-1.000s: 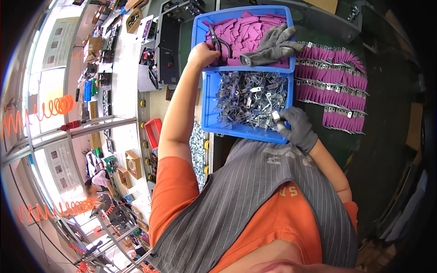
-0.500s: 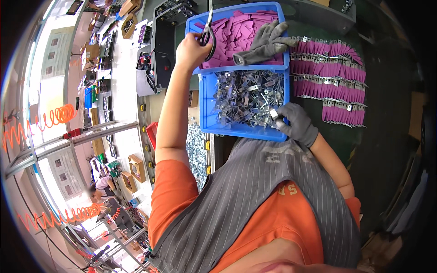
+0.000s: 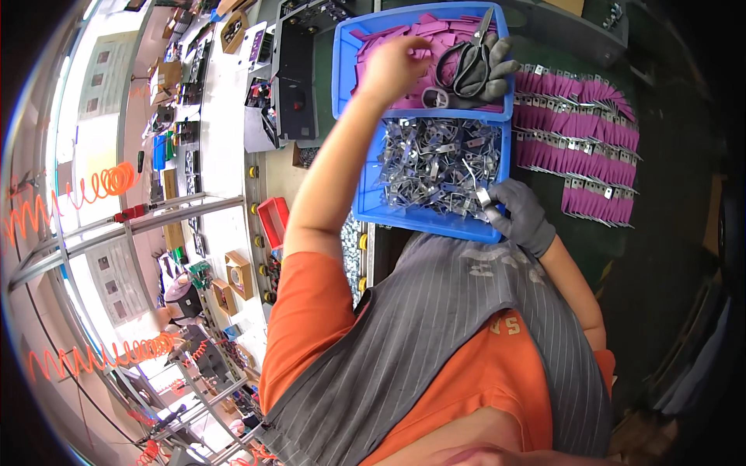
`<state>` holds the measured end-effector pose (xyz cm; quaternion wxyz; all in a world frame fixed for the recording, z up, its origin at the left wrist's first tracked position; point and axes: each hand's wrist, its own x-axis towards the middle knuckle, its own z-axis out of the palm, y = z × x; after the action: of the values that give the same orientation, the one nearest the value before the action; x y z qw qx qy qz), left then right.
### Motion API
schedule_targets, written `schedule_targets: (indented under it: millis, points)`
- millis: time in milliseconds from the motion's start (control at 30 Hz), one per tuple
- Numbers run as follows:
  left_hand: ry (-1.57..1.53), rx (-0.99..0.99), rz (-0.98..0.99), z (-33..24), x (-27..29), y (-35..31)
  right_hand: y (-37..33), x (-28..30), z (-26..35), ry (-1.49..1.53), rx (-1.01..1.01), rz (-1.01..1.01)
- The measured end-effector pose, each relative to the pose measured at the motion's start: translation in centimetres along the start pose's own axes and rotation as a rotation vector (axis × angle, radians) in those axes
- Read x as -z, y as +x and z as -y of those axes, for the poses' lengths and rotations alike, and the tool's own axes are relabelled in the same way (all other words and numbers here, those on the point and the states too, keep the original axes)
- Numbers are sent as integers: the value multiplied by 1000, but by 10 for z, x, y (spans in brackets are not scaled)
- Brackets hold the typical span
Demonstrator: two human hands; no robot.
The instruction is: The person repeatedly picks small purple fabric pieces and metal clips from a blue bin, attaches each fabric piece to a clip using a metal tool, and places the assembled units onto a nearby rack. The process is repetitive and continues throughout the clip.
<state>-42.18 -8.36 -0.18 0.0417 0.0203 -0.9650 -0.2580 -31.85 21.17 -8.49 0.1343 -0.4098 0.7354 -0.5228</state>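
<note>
My bare left hand (image 3: 396, 71) hovers over a blue bin (image 3: 342, 70) of flat purple strips (image 3: 447, 33), its fingers apart and nothing visible in them. To its right, black-handled scissors (image 3: 464, 68) lie on a grey work glove (image 3: 501, 66) resting on the strips. My gloved right hand (image 3: 522, 217) is at the right rim of the nearer blue bin (image 3: 369, 190), which is full of small bent metal brackets (image 3: 439, 163). Between thumb and fingers it pinches a metal bracket (image 3: 483, 197).
Right of the bins, several rows of purple strips with metal brackets (image 3: 579, 120) lie on the dark green table. A red bin (image 3: 273, 221) stands left of my left arm. Orange coiled hoses (image 3: 116, 179) hang at far left, near a metal frame (image 3: 155, 221).
My left hand has let go of the scissors, which now lie on the grey glove, and is over the purple strips. My right hand keeps its bracket; the view has shifted slightly.
</note>
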Motion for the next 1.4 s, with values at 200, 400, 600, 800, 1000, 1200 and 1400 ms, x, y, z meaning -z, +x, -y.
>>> schedule_targets:
  millis: [200,400,600,800,1000,1200,1400]
  points:
    - [357,-246,291,72,58,-22,3,1,2,16,35,-16]
    - [404,-333,356,62,48,-25,3,2,-1,-2,19,12]
    - [624,-289,335,65,40,-22,2,1,0,4,16,1]
    - [528,-419,304,69,46,-24,3,1,2,-4,14,3]
    - [288,-335,400,80,43,-19,1,1,0,0,9,3]
    - [-344,-8,120,97,49,-21,0,0,-2,17,20,2]
    - [-788,259,-11,118,38,-19,1,1,0,0,0,10]
